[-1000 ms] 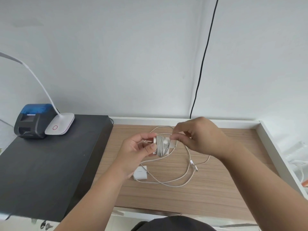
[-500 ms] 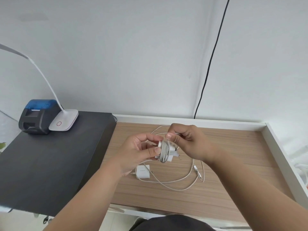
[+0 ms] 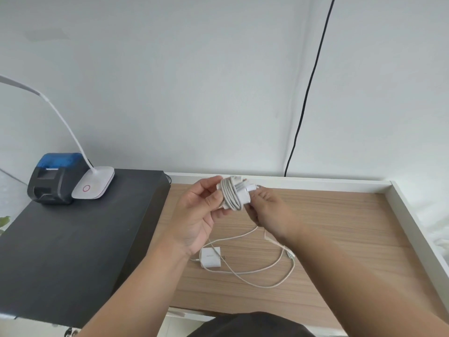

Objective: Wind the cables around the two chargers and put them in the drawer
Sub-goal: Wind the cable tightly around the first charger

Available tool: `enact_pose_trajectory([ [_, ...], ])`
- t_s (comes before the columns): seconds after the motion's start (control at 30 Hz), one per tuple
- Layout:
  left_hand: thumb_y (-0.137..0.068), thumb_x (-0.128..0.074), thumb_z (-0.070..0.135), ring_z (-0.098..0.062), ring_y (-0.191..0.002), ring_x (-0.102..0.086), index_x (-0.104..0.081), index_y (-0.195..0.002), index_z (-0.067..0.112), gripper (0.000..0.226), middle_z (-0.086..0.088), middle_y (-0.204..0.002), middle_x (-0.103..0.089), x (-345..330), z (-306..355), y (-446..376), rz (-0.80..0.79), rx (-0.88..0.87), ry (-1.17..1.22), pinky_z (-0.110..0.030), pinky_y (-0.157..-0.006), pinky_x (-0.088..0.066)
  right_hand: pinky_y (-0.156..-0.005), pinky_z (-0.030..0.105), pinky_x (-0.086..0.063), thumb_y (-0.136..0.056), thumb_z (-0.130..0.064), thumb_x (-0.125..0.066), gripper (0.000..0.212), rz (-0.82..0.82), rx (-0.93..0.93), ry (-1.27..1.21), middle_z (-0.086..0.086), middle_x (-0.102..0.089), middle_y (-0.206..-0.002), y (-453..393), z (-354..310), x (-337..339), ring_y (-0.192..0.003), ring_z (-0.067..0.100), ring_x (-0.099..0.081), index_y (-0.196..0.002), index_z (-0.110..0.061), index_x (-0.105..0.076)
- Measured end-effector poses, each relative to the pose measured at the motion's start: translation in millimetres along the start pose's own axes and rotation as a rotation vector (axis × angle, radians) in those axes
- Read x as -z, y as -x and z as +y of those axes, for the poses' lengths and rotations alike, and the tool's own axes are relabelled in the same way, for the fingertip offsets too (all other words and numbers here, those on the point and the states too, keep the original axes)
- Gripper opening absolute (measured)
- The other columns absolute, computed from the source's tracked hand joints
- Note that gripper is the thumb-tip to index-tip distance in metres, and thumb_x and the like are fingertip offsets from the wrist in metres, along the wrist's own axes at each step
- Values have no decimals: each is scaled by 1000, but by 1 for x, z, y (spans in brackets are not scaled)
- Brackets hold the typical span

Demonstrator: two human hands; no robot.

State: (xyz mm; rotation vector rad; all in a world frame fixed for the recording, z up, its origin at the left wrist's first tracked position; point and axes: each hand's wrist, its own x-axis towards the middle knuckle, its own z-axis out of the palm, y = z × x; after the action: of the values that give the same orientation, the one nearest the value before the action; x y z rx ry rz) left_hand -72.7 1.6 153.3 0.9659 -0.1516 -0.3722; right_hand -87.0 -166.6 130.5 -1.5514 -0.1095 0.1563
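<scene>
- Fingers of the left hand (image 3: 194, 215) and right hand (image 3: 269, 212) pinch the wound charger (image 3: 233, 194) between them.
- Second charger (image 3: 211, 257) lies unwound on the tabletop (image 3: 340, 239), directly below the left hand.

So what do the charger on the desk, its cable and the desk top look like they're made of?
Charger: smooth white plastic by the look, with a faint sheen.
Cable: off-white, probably rubbery plastic sheathing, since it lies in soft loops.
Desk top: wood-grain pattern, matte; likely laminate rather than solid wood, but the picture cannot settle it.
</scene>
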Motion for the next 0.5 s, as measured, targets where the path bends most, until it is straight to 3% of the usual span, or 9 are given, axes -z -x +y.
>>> enact_pose_trajectory([
  [0.07,-52,-93,26,-20,-80,-71,-70,-94,11,51,-10,-94,-71,2,3,-5,97,-42,1,-28,-63,-59,-50,25,-34,-99,-42,-40,40,39,8,294,-11,-39,-52,7,8,-4,-48,8,-35,-64,-21,-43],
  [0.13,-66,-79,18,-18,-81,-71,-66,-96,11,33,-8,-95,-69,6,5,-9,189,-77,-104,-27,-64,-59,-57,36,-39,-99,-47,-37,40,37,45,695,-8,-41,-55,16,7,-1,-55,13,-40,-66,-23,-39],
  [0.2,-70,-70,12,-17,-84,-69,-65,-97,13,27,-6,-94,-68,11,5,-10,247,-108,-269,-30,-67,-59,-54,36,-38,-99,-47,-34,38,43,156,940,-6,-40,-51,22,-3,2,-55,19,-41,-68,-25,-36],
  [0.37,-75,-76,9,-12,-76,-67,-70,-95,21,24,3,-84,-72,22,1,-8,159,-104,-596,-33,-71,-56,-54,36,-45,-91,-50,-30,42,-25,362,1075,-2,-59,-64,12,-28,17,-59,24,-52,-83,-18,-56],
  [0.5,-75,-78,7,-17,-76,-65,-71,-97,15,24,0,-82,-72,21,7,-8,24,-32,-683,-31,-71,-56,-52,32,-44,-92,-41,-44,31,-104,476,1095,-8,-53,-59,2,-39,27,-53,16,-46,-79,-18,-59],
])
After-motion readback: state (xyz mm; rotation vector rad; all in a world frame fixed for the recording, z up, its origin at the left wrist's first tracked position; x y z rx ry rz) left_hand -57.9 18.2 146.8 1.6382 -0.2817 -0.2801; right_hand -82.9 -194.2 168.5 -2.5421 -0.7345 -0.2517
